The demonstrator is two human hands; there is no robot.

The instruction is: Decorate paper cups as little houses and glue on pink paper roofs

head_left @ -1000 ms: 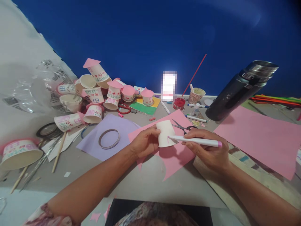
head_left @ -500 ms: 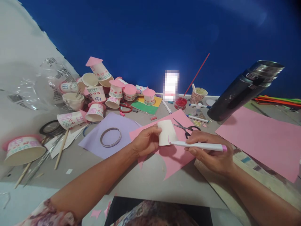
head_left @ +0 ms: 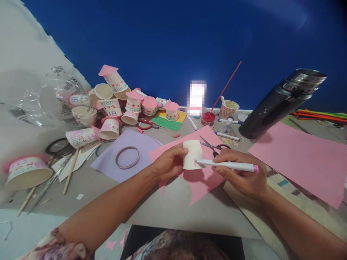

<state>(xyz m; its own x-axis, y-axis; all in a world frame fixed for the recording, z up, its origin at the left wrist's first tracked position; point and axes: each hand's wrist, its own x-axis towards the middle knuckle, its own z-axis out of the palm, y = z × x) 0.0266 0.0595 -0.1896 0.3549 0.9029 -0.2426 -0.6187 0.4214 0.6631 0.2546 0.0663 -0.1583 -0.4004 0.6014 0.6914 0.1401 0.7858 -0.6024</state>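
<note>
My left hand (head_left: 172,162) grips a white paper cup (head_left: 191,150) by its left side, rim downward, above a pink paper sheet (head_left: 200,187). A white marker pen (head_left: 230,165) with a pink end is held in my right hand (head_left: 241,177), its tip touching the cup's wall. Small pink strokes show on the cup at the tip. Scissors (head_left: 215,147) with dark handles lie on the pink sheet just behind my right hand, partly hidden by it.
Decorated paper cups (head_left: 110,108) with pink tops crowd the left back. A tape roll (head_left: 128,157) rests on purple paper (head_left: 103,164). At right, a dark flask (head_left: 267,108) stands beside another pink sheet (head_left: 303,159). A red paint jar (head_left: 208,118) holds a brush.
More pink strokes now show on the cup, where before there was a short curved line. The cup has shifted slightly down, and the marker tip sits slightly higher.
</note>
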